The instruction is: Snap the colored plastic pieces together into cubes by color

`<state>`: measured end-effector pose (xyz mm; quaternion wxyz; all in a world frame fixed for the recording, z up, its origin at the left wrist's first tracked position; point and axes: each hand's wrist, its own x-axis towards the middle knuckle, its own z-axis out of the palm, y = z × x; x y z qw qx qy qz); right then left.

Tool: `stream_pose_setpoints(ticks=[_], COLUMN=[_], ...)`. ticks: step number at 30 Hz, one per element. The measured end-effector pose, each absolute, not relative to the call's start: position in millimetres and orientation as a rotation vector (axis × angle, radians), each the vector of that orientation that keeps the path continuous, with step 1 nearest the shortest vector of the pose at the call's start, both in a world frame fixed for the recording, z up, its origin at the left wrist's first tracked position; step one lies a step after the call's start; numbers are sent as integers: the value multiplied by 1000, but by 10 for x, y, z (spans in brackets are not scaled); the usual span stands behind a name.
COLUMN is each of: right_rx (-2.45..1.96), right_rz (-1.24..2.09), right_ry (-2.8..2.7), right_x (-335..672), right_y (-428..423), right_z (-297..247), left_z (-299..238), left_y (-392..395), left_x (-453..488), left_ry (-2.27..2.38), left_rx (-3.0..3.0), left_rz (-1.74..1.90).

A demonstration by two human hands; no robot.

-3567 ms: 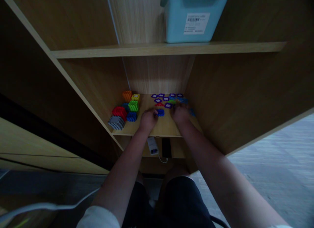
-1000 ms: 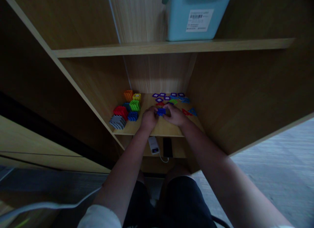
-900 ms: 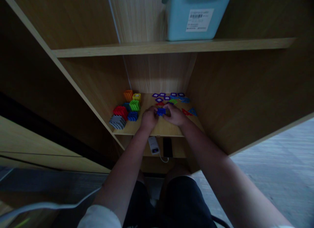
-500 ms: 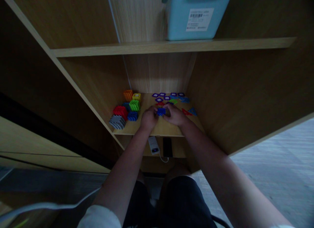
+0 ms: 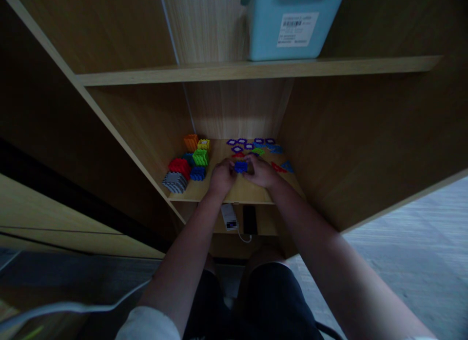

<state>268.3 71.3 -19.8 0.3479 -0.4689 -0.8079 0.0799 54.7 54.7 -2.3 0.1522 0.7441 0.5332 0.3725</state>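
Between my two hands is a small stack of blue plastic building tiles (image 5: 240, 166), just above or on the wooden shelf (image 5: 219, 191). My left hand (image 5: 222, 177) grips its left side, fingers closed. From the right, my right hand (image 5: 261, 171) closes on its other side with thumb and fingers. Left of my hands stand stacks of tiles: green (image 5: 201, 157), dark blue (image 5: 198, 173), red (image 5: 180, 167), grey (image 5: 175, 182), orange (image 5: 190, 142) and yellow (image 5: 204, 144). Behind my hands lie several flat purple-rimmed square tiles (image 5: 237, 149).
Red triangle tiles (image 5: 278, 167) and blue triangle tiles (image 5: 287, 166) lie right of my hands. A light-blue bin (image 5: 288, 35) stands on the upper shelf (image 5: 204, 73). On the lower shelf are a white device with a cable (image 5: 229, 216) and a black flat object (image 5: 250, 219).
The blue stack has tilted or shifted very slightly between my fingers. Both hands stay in nearly the same place, and the other tiles have not moved.
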Motion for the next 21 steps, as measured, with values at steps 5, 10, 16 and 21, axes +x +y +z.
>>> stream_pose_setpoints(ticks=[5, 10, 16, 21], right_rx=[-1198, -1166, -952, -965], right_rz=[238, 323, 502, 601], right_ry=[-2074, -2081, -2107, -2076], right_x=[2687, 2664, 2390, 2065], right_y=[713, 695, 484, 241], right_z=[-205, -195, -176, -177], left_z=[55, 105, -117, -448], left_y=[440, 145, -674, -1421], left_x=[578, 623, 655, 603], left_ry=[1626, 1546, 1072, 756], left_rx=[2215, 2564, 2834, 2910], left_rz=[1162, 1075, 1227, 981])
